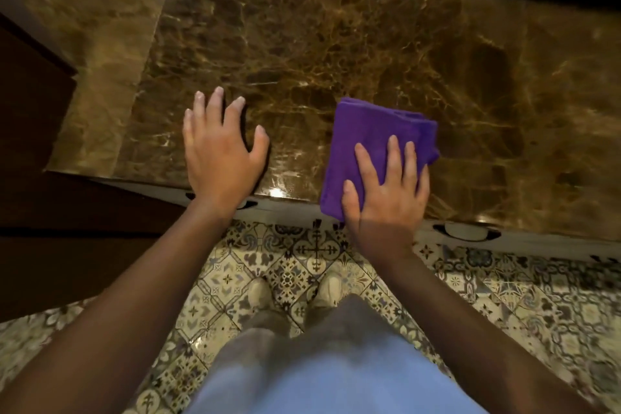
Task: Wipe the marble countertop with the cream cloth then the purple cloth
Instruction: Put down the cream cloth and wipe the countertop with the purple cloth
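Observation:
A folded purple cloth point(366, 131) lies on the brown marble countertop point(336, 44) near its front edge. My right hand point(386, 191) presses flat on the cloth's near half, fingers spread over it. My left hand point(218, 155) rests flat on the bare marble to the left of the cloth, fingers apart, holding nothing. No cream cloth is in view.
A lighter marble strip point(100, 44) runs along the counter's left side, beside dark wooden furniture point(30, 111). White cabinet fronts with handles point(467, 232) sit under the front edge. Patterned floor tiles point(504, 296) and my shoes point(329, 289) lie below.

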A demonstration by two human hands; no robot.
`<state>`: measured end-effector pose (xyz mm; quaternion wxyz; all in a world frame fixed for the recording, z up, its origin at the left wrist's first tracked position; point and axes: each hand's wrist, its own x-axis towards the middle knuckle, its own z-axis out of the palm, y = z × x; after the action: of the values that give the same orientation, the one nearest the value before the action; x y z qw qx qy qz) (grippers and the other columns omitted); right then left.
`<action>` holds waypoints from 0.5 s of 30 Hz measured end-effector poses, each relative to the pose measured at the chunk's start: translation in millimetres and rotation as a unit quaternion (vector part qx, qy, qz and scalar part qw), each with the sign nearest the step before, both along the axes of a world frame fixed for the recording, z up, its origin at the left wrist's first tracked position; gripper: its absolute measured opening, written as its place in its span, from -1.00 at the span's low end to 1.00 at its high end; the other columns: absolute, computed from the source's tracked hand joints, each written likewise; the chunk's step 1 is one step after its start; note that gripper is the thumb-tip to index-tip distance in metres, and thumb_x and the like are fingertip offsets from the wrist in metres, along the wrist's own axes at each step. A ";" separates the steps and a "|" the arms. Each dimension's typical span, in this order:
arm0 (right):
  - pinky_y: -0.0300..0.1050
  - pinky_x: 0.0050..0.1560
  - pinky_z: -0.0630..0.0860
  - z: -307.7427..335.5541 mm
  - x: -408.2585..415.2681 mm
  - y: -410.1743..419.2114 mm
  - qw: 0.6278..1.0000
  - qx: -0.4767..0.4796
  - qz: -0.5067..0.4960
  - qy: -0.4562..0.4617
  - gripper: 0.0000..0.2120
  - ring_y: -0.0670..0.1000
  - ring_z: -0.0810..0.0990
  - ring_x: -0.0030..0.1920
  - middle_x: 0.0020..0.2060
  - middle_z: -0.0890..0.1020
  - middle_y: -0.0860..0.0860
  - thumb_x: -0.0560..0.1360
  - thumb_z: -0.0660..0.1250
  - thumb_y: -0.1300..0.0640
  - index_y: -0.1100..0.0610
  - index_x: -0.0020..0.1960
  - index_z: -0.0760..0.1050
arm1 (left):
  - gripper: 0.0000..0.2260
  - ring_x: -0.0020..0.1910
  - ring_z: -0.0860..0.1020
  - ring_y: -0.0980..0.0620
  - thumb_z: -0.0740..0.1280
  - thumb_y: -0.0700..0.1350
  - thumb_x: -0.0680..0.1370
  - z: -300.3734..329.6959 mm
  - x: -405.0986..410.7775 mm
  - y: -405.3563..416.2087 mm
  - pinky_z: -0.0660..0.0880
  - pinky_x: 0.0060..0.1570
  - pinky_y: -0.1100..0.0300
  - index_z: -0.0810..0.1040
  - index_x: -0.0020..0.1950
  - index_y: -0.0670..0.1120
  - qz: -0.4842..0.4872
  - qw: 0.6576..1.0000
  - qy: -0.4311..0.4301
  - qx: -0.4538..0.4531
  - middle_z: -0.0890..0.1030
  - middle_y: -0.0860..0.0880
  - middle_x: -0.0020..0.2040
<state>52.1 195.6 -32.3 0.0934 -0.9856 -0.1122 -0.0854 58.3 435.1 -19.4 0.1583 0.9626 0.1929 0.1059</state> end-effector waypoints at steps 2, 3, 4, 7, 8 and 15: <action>0.35 0.54 0.13 4.2 -0.9 8.8 1.000 -0.010 0.009 0.010 -0.47 0.28 0.16 0.62 0.59 0.29 0.20 0.63 0.13 -0.18 -0.06 0.56 0.33 | -0.50 0.64 0.18 -0.20 0.20 0.12 0.62 0.8 -0.4 1.9 0.06 0.61 -0.15 0.42 0.51 -0.07 -0.010 1.000 -0.002 -0.010 0.34 -0.17 0.60; 0.35 0.55 0.11 6.8 -0.9 13.8 1.000 -0.009 0.012 0.020 -0.46 0.27 0.14 0.63 0.60 0.28 0.20 0.63 0.12 -0.19 -0.06 0.57 0.31 | -0.51 0.64 0.18 -0.20 0.21 0.11 0.61 1.5 -1.5 4.0 0.06 0.61 -0.16 0.43 0.50 -0.08 -0.016 1.000 -0.005 -0.019 0.35 -0.17 0.59; 0.34 0.56 0.09 9.9 -1.2 18.5 0.999 -0.005 0.016 0.032 -0.46 0.26 0.12 0.63 0.60 0.27 0.19 0.64 0.10 -0.19 -0.06 0.58 0.30 | -0.53 0.63 0.20 -0.19 0.23 0.08 0.61 3.5 -3.8 7.1 0.05 0.61 -0.16 0.45 0.48 -0.08 -0.029 0.999 -0.012 -0.040 0.38 -0.16 0.58; 0.31 0.60 0.02 20.5 -9.6 18.9 0.996 -0.005 0.021 0.084 -0.42 0.24 0.07 0.65 0.63 0.22 0.19 0.64 0.03 -0.19 -0.03 0.61 0.23 | -0.60 0.60 0.30 -0.14 0.28 -0.01 0.61 14.0 -13.9 19.9 0.12 0.60 -0.19 0.50 0.42 -0.10 -0.128 0.985 -0.048 -0.107 0.48 -0.14 0.51; 0.30 0.61 0.00 24.7 -17.1 15.0 0.994 -0.018 0.020 0.102 -0.40 0.22 0.06 0.65 0.63 0.20 0.18 0.63 0.01 -0.20 -0.03 0.62 0.20 | -0.61 0.60 0.30 -0.14 0.30 -0.03 0.61 16.8 -18.0 28.3 0.15 0.58 -0.20 0.51 0.42 -0.10 -0.152 0.983 -0.051 -0.095 0.48 -0.15 0.51; 0.29 0.61 -0.13 28.0 -47.5 22.6 0.988 0.050 -0.035 0.142 -0.37 0.11 -0.04 0.67 0.66 0.14 0.03 0.60 0.00 -0.34 -0.15 0.62 0.17 | -0.48 0.67 0.04 -0.24 0.21 0.15 0.64 15.7 -29.1 130.9 -0.02 0.54 -0.39 0.35 0.55 -0.03 -0.049 0.995 0.084 0.023 0.22 -0.16 0.65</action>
<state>4.5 218.2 -4.2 0.1543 -0.9851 -0.0592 0.0468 29.2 566.0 -3.8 0.1239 0.9798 0.1552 0.0211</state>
